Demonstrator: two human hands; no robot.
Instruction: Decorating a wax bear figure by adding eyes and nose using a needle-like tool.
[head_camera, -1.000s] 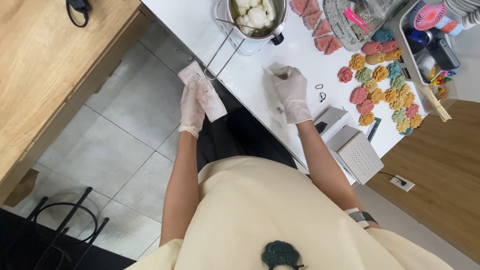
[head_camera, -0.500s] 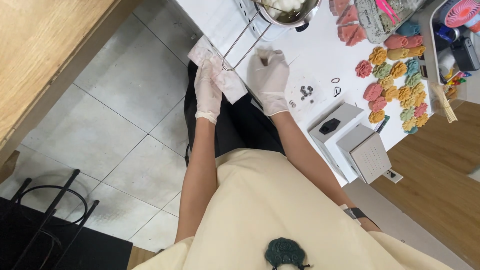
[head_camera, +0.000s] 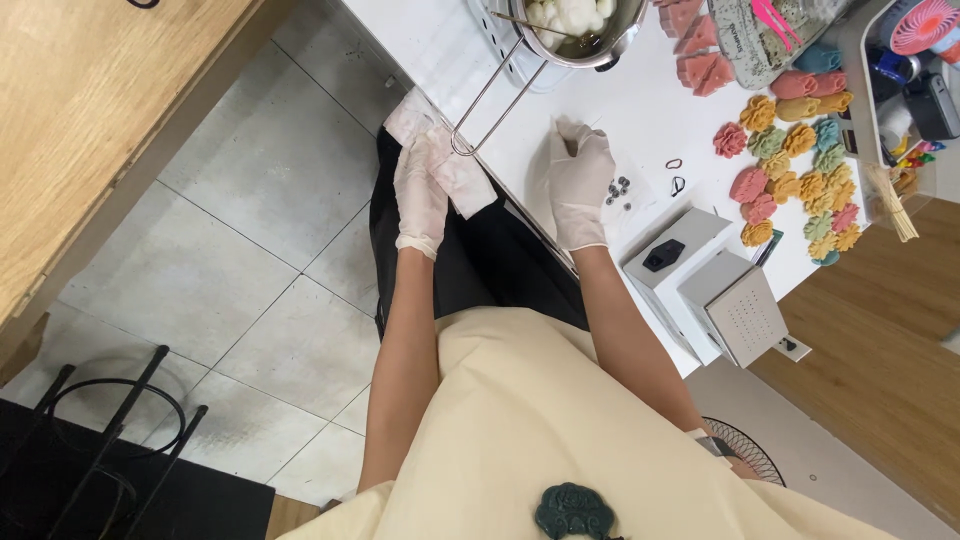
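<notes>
- A gloved left hand (head_camera: 420, 195) is seen at the near edge of the white table (head_camera: 640, 110), its fingers closed around a crumpled pale cloth (head_camera: 455, 165).
- The cloth is held just beyond the table edge, over the tiled floor (head_camera: 250, 190) and a dark garment; its far end lies beside the looped wire handle (head_camera: 480, 110) of a metal pot (head_camera: 590, 45).
- A gloved right hand (head_camera: 580, 180) is rested on the table, fingers curled together at the far side; whether anything is pinched in them cannot be told.
- A cluster of small dark beads (head_camera: 618, 190) is noted on the table just right of the right hand, touching or nearly touching the glove.
- White round lumps are seen inside the pot, at the far edge of the view.
- Flower-shaped pieces (head_camera: 800, 170) in pink, orange, yellow and teal are laid out in rows at the right of the table, well apart from both hands.
- Pink blocks (head_camera: 705, 70) are placed far right of the pot.
- Two white boxes (head_camera: 700, 270) are set at the near right corner of the table.
- A wooden surface (head_camera: 90, 120) is seen at the left, across the floor.
</notes>
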